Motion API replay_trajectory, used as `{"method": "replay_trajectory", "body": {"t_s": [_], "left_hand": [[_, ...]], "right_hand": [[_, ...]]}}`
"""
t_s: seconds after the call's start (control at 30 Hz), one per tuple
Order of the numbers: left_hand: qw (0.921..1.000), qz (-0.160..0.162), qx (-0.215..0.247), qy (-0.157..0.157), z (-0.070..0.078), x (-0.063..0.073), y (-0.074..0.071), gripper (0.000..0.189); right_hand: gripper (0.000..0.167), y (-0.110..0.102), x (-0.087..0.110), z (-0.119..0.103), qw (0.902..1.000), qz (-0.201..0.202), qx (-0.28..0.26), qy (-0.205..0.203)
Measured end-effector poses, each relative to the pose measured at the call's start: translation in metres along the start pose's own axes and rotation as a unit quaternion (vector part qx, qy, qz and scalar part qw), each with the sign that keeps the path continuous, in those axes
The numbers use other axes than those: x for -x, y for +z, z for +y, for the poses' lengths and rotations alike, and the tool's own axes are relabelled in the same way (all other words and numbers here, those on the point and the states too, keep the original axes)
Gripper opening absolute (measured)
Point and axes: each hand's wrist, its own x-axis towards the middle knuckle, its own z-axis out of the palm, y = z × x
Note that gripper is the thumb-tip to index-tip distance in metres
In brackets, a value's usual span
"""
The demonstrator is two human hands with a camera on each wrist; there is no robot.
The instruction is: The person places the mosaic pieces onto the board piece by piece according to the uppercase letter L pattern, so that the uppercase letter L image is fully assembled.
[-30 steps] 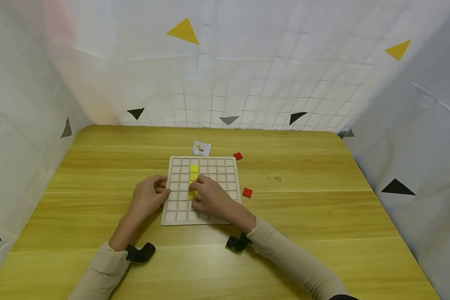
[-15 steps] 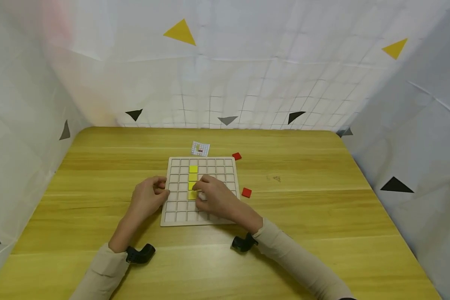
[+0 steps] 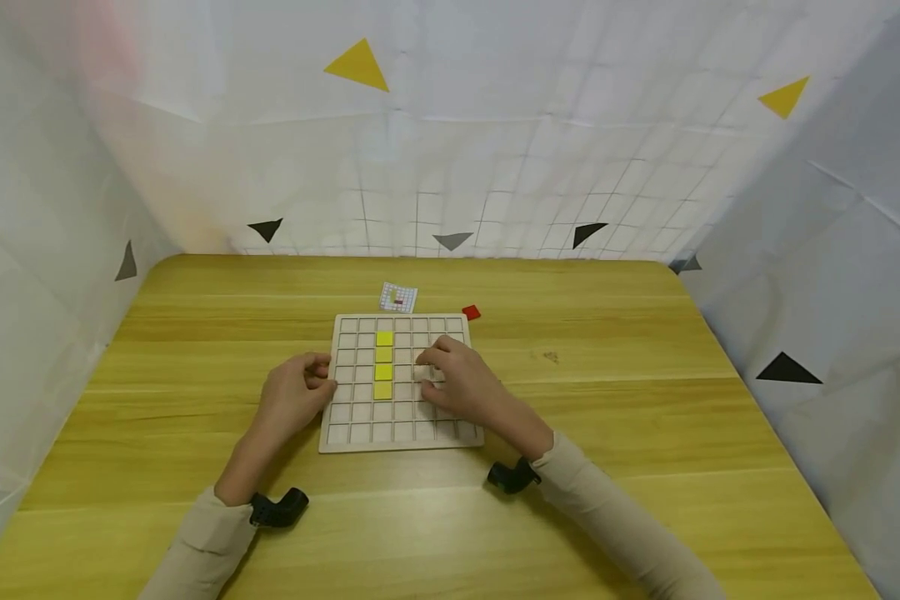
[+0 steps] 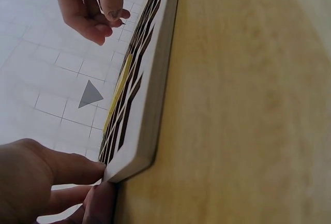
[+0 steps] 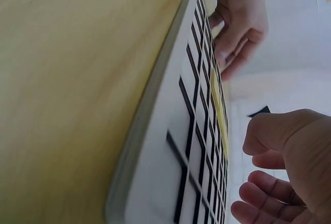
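A wooden grid board (image 3: 401, 445) lies on the table, with several yellow square tiles (image 3: 383, 372) in one column of its cells. My left hand (image 3: 291, 392) holds the board's left edge between thumb and fingers, as the left wrist view also shows. Over the right part of the board hovers my right hand (image 3: 465, 383). Its thumb and fingers are apart, and the right wrist view shows nothing between them. One red tile (image 3: 471, 312) lies by the board's far right corner. The other red tile, seen earlier right of the board, is hidden behind the right hand.
A small printed grid card (image 3: 398, 297) lies just beyond the board's far edge. White sheets (image 3: 450, 150) with coloured triangles stand behind and beside the wooden table (image 3: 615, 350). Each wrist carries a black camera (image 3: 281, 507).
My right hand has let go of the nearest yellow tile and moved right across the board, uncovering the yellow column and covering a red tile. My left hand has stayed at the board's edge.
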Motion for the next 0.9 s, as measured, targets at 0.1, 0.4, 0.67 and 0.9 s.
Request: {"method": "replay_trajectory", "body": {"t_s": [0.1, 0.4, 0.67, 0.9], "left_hand": [[1.0000, -0.001, 0.001, -0.001, 0.000, 0.000, 0.000, 0.042], [1.0000, -0.004, 0.003, -0.002, -0.001, 0.001, -0.001, 0.042], [1.0000, -0.001, 0.004, 0.001, 0.000, 0.001, -0.002, 0.042], [1.0000, -0.004, 0.003, -0.001, 0.001, 0.001, -0.002, 0.042]], "right_hand": [[0.023, -0.004, 0.005, 0.006, 0.9999, 0.008, -0.001, 0.006], [0.025, -0.013, 0.020, 0.020, 0.9991, 0.014, 0.015, 0.037], [0.026, -0.024, 0.036, 0.033, 0.9971, 0.031, 0.000, 0.070], [0.027, -0.031, 0.046, 0.041, 0.9957, 0.018, 0.013, 0.090]]}}
